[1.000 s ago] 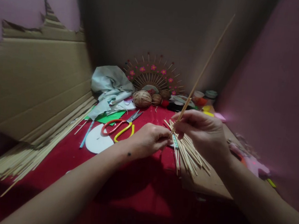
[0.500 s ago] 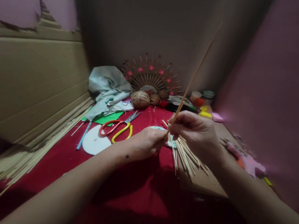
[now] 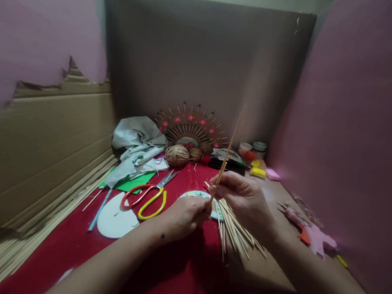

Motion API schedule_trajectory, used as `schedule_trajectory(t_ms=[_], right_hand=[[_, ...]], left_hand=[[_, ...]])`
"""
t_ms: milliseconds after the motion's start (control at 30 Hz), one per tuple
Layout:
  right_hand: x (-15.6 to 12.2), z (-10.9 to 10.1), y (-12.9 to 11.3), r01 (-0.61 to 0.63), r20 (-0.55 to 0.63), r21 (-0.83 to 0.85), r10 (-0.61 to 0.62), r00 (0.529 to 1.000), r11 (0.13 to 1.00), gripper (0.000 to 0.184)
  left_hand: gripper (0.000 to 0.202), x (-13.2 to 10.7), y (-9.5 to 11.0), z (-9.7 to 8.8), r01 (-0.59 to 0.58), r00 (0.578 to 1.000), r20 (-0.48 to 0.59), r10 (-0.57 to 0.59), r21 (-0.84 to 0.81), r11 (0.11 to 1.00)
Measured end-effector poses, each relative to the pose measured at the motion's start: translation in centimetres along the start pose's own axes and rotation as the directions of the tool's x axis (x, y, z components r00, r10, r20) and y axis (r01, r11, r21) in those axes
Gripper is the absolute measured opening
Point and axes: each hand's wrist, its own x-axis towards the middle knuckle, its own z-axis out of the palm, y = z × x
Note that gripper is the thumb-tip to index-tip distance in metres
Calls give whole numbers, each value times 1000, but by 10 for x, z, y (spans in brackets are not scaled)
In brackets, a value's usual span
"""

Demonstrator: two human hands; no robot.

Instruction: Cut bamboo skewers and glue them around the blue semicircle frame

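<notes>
1. Head view, far left: a heap of long bamboo sticks (image 3: 19, 246) lies along the foot of a torn cardboard sheet (image 3: 45, 143), kept lengthwise against that wall so the red desk (image 3: 70, 250) beside it stays free
2. Next right, a white paper disc (image 3: 116, 215) lies flat with orange-and-yellow scissors (image 3: 146, 197) partly over it, handles toward the person, near the left hand
3. Left hand (image 3: 185, 214) rests curled on the desk, its grip closed at the lower end of a single stick (image 3: 224, 161), seemingly steadying that end against a round pale piece (image 3: 195, 195); the fingertips are hidden, so this is likely rather than sure
4. Right hand (image 3: 242, 199) pinches the same stick a little higher, grip closed on it, holding it tilted up and to the right
5. Under that hand a fan of short sticks (image 3: 240, 231) spreads toward the right
6. Behind, twine balls (image 3: 177, 154) and a finished stick fan (image 3: 190, 128) sit by the back wall; open room is the near red cloth
</notes>
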Motion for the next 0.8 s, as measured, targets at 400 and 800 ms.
schedule_trajectory(t_ms=[400, 800], right_hand=[[13, 2, -13, -61, -69, 158, 73, 995, 986, 12], [11, 5, -17, -39, -58, 90, 44, 997, 995, 8]], left_hand=[[8, 0, -9, 0, 2, 1000, 15, -1, -33, 999], [9, -6, -1, -10, 43, 996, 89, -31, -136, 990]])
